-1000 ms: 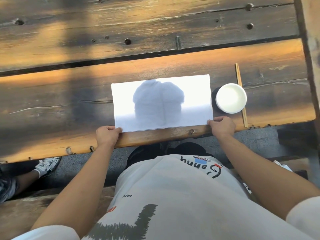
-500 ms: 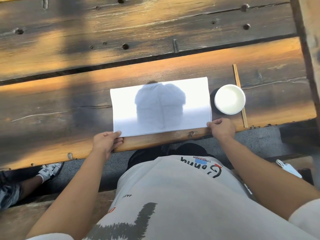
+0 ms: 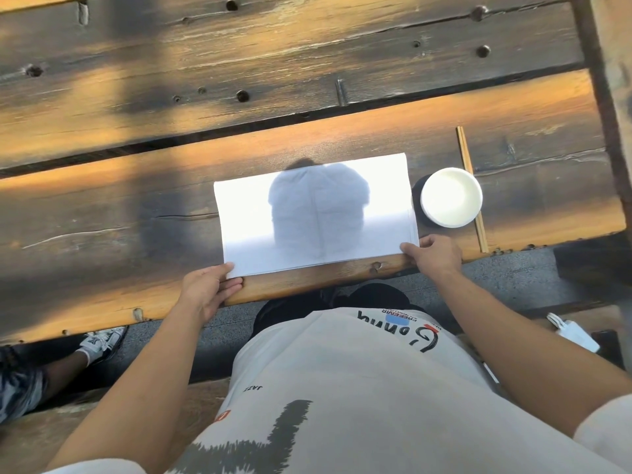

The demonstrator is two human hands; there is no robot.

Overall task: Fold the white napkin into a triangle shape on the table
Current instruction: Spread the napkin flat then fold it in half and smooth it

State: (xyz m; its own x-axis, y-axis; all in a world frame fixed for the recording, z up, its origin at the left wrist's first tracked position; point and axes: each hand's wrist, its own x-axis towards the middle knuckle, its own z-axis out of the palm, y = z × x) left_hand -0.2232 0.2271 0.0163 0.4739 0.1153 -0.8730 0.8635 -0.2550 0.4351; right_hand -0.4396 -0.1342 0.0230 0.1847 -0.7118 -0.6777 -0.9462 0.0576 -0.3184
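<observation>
So far: we have the white napkin lying flat as a rectangle on the table, close to its near edge; we judge no diagonal fold made yet.
Left hand: our left hand pinches the napkin's near left corner, thumb on top of the cloth.
Right hand: our right hand grips the near right corner, fingers curled at the edge.
Beside it: a white bowl stands just right of the napkin, with chopsticks touching its far side.
Left to do: we think a corner must be carried across to make the triangle, then pressed flat.
Risk: we may brush the bowl.
</observation>
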